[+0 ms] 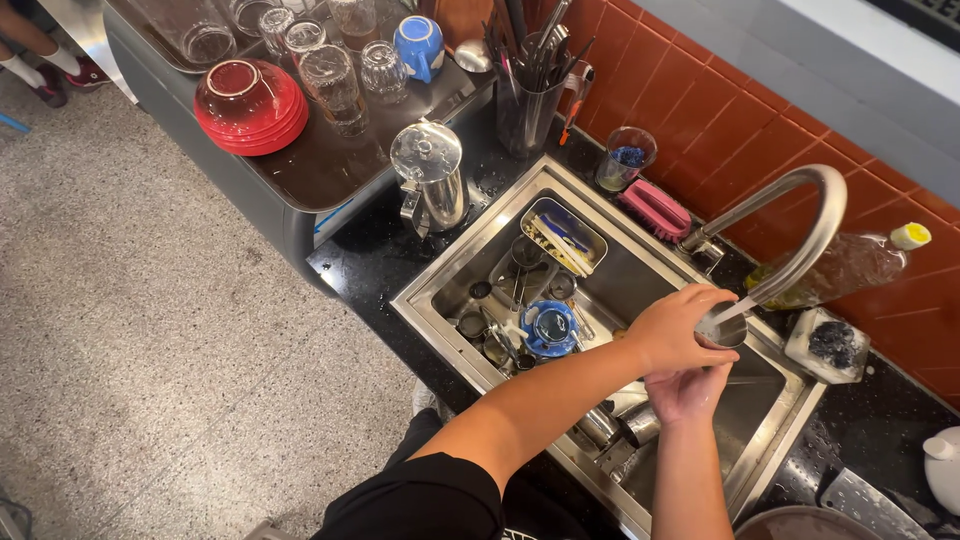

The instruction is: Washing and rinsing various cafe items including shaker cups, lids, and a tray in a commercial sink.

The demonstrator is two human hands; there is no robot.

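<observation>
My left hand (672,328) is closed around a small metal cup (724,330), which sits right under the spout of the curved steel faucet (815,215); a thin stream of water runs into it. My right hand (690,392) lies just below the left one over the steel sink (470,255), its fingers curled up toward the cup. Whether it holds anything is hidden. In the sink basin lie a blue lidded cup (548,328), several small metal cups and a metal tray of utensils (565,236).
A steel pitcher (432,180) stands left of the sink. Behind it is a tray with glasses (335,85), stacked red bowls (250,108) and a blue cup (420,46). A utensil holder (528,100), pink brush (655,208), yellow-capped bottle (850,265) and scrubber dish (830,345) line the red tiled wall.
</observation>
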